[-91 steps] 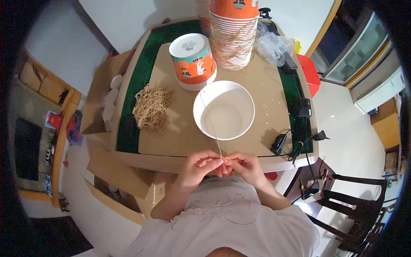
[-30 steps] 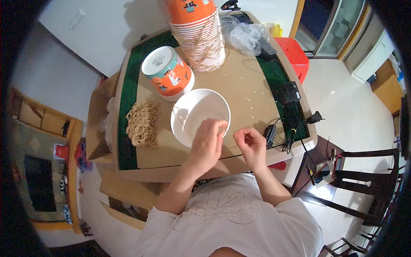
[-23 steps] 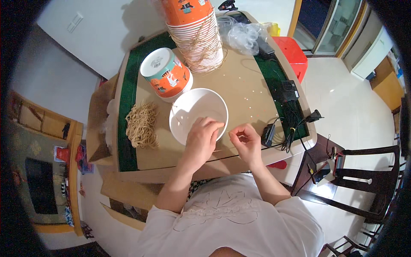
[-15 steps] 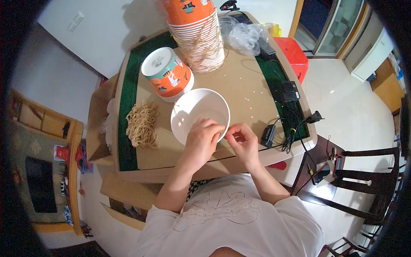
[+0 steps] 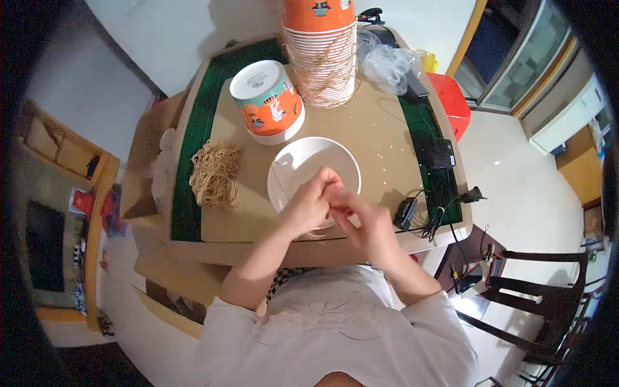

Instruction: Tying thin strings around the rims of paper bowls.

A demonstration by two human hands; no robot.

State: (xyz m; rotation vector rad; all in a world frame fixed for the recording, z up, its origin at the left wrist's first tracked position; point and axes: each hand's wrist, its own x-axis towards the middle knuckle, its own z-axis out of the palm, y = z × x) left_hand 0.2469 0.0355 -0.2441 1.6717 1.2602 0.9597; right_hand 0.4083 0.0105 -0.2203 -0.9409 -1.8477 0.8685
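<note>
A white paper bucket (image 5: 291, 164) stands mouth up near the table's front edge. My left hand (image 5: 312, 205) and my right hand (image 5: 369, 227) meet over its near rim, fingertips pinched together and slightly blurred. A thin cord (image 5: 277, 173) runs from the bucket's left rim down its inside toward my fingers, and a loose bit shows below them. The exact hold on the cord is hidden by my fingers. Left of the bucket lies a heap of tan cords (image 5: 217, 175).
Behind the bucket stand a short upside-down stack of orange printed buckets (image 5: 274, 109) and a tall stack (image 5: 322, 64) draped with cords. Clear plastic bags (image 5: 390, 68), black cables (image 5: 442, 203) and a black adapter (image 5: 405, 213) line the right side. White specks dot the brown board (image 5: 380, 142).
My hands have come together over the near rim; the right hand has moved in to the left hand's fingertips. The whole view has shifted slightly.
</note>
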